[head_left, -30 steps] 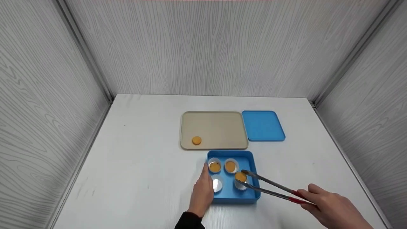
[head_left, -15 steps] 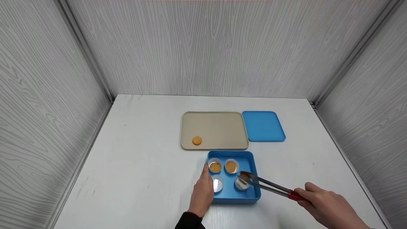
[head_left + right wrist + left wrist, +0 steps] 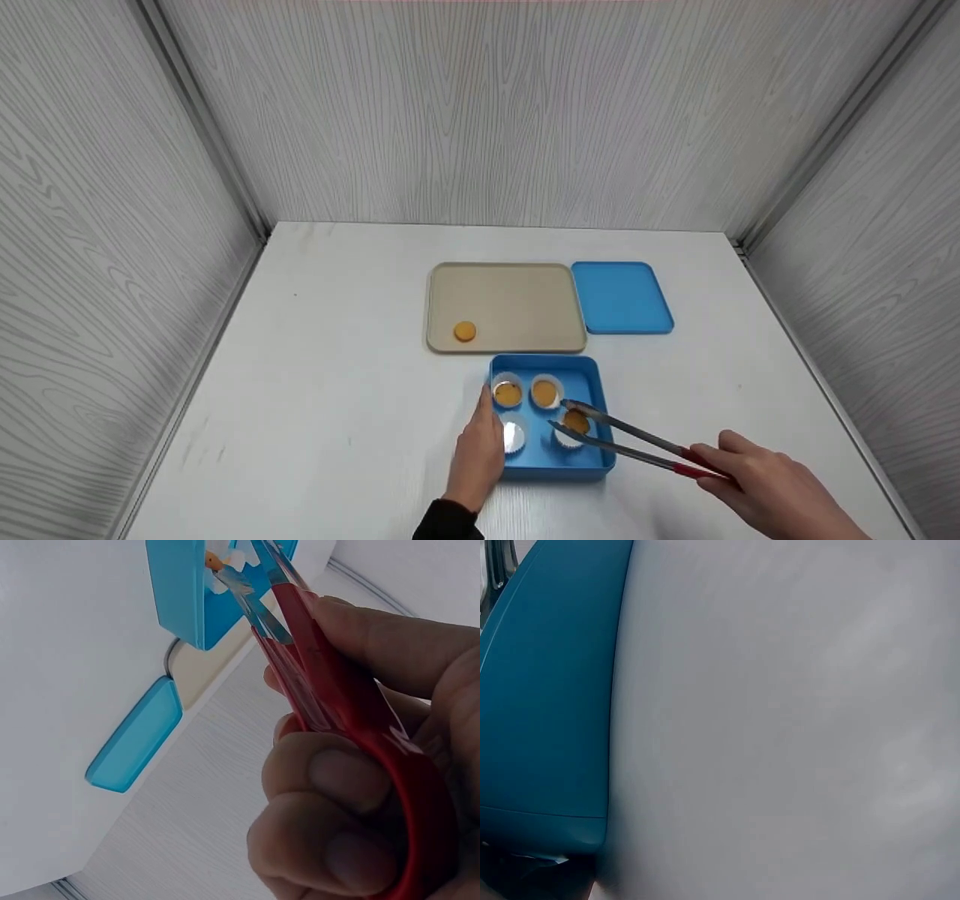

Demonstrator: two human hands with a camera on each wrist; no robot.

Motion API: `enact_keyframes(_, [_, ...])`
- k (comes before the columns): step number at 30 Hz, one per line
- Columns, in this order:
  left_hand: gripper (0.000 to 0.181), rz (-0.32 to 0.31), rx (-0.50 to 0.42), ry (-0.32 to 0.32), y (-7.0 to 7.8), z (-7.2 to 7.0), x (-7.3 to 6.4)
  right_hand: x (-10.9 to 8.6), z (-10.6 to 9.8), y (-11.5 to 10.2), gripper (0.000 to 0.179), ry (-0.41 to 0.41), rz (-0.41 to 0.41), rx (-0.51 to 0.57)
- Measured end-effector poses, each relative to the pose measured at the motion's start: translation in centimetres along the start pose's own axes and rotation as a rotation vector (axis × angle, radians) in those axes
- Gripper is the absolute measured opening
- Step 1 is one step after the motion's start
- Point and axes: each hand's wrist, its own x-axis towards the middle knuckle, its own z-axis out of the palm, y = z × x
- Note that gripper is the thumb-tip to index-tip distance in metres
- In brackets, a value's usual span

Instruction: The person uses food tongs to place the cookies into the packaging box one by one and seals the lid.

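Note:
In the head view my left hand (image 3: 478, 450) rests with straight fingers along the left wall of a blue box (image 3: 555, 474). The box's outer wall (image 3: 547, 705) fills the left of the left wrist view. My right hand (image 3: 772, 480) grips the red handles of metal tongs (image 3: 641, 432), fingers curled round them in the right wrist view. The tongs' arms are spread, one on each side of a round orange-brown cake (image 3: 575, 421) at the front right paper cup (image 3: 568, 441). Two back cups hold round cakes (image 3: 507, 394); the front left cup (image 3: 513, 435) shows only its white inside.
Behind the box lies a beige tray (image 3: 510, 300) with one round cake (image 3: 465, 331) near its front left corner. A flat blue tray (image 3: 622, 296) adjoins it on the right. Wood-grain walls enclose the white table (image 3: 337, 375) at the back and sides.
The tongs closed up while lowering the cake into the front right cup, then spread apart again, leaving the cake there. My left hand and the box have stayed put.

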Motion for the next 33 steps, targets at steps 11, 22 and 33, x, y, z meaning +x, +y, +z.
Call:
enact_keyframes(11, [0.054,0.011,-0.011,-0.002,-0.07,-0.15,-0.06,-0.33,0.27,0.30,0.026,0.001,-0.041,0.051])
enact_keyframes(22, [0.053,0.044,0.015,0.016,-0.37,0.16,-0.15,-0.52,0.35,0.21,0.028,-0.059,-0.046,0.055])
enact_keyframes(33, [0.053,0.025,-0.005,-0.002,0.07,0.30,-0.23,-0.86,0.11,0.46,0.030,0.002,-0.049,0.058])
